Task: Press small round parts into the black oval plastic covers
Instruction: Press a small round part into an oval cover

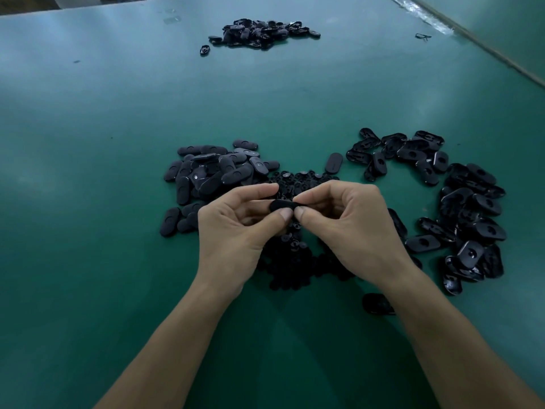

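From the head view we see both hands meeting over the middle of the green tabletop (118, 128). The left hand (236, 228) and the right hand (345, 222) each pinch one end of a single black oval cover (281, 205) between thumb and curled fingers, thumbs almost touching. We cannot tell whether a round part sits in it. Beneath the hands lies a heap of small round parts (292, 270). To the left is a pile of covers (212, 172) lying smooth side up; to the right, a looser pile (466, 208) with hollow sides showing. A lone cover (333, 163) lies between them, and a far pile (259, 32) sits well apart.
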A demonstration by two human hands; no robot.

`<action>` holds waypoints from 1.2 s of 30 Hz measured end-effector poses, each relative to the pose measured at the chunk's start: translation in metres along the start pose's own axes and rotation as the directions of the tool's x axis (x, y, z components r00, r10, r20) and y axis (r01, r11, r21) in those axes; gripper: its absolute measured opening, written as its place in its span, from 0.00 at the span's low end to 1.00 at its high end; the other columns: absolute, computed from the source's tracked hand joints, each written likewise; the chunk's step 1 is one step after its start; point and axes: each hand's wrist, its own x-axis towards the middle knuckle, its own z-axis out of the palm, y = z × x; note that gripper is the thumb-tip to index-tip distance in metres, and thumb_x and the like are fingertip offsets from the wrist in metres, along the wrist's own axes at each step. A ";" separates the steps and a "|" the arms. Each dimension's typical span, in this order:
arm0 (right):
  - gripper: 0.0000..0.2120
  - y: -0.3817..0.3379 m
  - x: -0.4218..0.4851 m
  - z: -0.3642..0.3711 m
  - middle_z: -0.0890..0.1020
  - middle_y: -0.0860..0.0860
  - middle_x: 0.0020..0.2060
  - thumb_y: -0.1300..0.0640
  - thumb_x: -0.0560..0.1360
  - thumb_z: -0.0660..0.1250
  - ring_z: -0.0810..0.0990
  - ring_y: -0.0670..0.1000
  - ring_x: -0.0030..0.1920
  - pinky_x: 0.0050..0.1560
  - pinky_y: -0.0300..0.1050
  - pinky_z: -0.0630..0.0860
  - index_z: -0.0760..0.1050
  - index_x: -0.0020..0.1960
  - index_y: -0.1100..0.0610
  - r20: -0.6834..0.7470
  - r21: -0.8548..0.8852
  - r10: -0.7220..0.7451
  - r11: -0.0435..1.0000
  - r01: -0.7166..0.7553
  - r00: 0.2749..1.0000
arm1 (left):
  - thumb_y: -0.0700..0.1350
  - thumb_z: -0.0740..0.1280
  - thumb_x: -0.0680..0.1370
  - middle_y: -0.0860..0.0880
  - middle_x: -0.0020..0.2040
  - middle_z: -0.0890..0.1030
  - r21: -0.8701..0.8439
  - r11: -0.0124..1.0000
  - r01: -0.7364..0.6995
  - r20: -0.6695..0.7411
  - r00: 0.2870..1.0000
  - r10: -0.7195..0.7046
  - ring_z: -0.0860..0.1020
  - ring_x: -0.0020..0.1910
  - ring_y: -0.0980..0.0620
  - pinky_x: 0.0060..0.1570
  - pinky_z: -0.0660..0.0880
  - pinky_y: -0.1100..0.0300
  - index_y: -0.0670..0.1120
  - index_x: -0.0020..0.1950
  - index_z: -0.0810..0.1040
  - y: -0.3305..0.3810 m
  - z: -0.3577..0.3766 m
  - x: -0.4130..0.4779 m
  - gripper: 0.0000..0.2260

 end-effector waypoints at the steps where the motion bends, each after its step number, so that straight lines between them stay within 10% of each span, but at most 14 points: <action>1: 0.05 0.000 0.000 0.000 0.86 0.45 0.37 0.61 0.73 0.75 0.85 0.43 0.38 0.40 0.36 0.79 0.83 0.45 0.52 0.003 0.001 0.001 1.000 -0.001 1.000 | 0.32 0.77 0.70 0.46 0.39 0.86 -0.006 1.000 -0.001 0.003 1.000 0.001 0.84 0.36 0.54 0.39 0.80 0.64 0.51 0.47 0.86 0.000 0.000 0.000 0.14; 16: 0.11 0.002 0.013 -0.019 0.81 0.45 0.52 0.57 0.79 0.67 0.78 0.40 0.44 0.47 0.28 0.72 0.81 0.61 0.50 -0.227 -0.345 -0.014 0.936 -0.067 0.974 | 0.32 0.70 0.77 0.48 0.41 0.85 -0.027 0.997 -0.074 -0.068 0.995 0.072 0.84 0.41 0.51 0.41 0.80 0.62 0.46 0.51 0.83 -0.007 0.001 0.002 0.11; 21: 0.19 0.011 0.038 -0.046 0.72 0.60 0.64 0.57 0.82 0.60 0.74 0.57 0.61 0.63 0.50 0.71 0.70 0.72 0.57 -0.333 -0.593 0.091 0.754 -0.284 0.938 | 0.38 0.71 0.75 0.54 0.50 0.85 -0.048 0.998 -0.042 -0.129 0.991 0.036 0.83 0.50 0.56 0.52 0.81 0.56 0.48 0.65 0.77 -0.007 0.001 0.005 0.18; 27: 0.14 0.020 0.052 -0.057 0.73 0.61 0.61 0.54 0.82 0.61 0.74 0.61 0.58 0.54 0.53 0.73 0.76 0.63 0.61 -0.415 -0.634 0.188 0.642 -0.431 0.890 | 0.43 0.73 0.72 0.47 0.72 0.71 0.003 1.000 -0.008 -0.197 0.980 0.008 0.77 0.64 0.58 0.58 0.80 0.49 0.49 0.77 0.63 -0.010 -0.001 0.007 0.35; 36: 0.10 0.022 0.054 -0.057 0.80 0.52 0.50 0.58 0.78 0.69 0.79 0.55 0.53 0.57 0.53 0.78 0.76 0.59 0.55 -0.460 -0.491 0.167 0.771 -0.406 0.872 | 0.45 0.73 0.74 0.58 0.77 0.61 0.107 0.993 -0.053 -0.144 0.987 0.068 0.76 0.65 0.61 0.56 0.80 0.59 0.50 0.80 0.59 -0.012 -0.004 0.006 0.38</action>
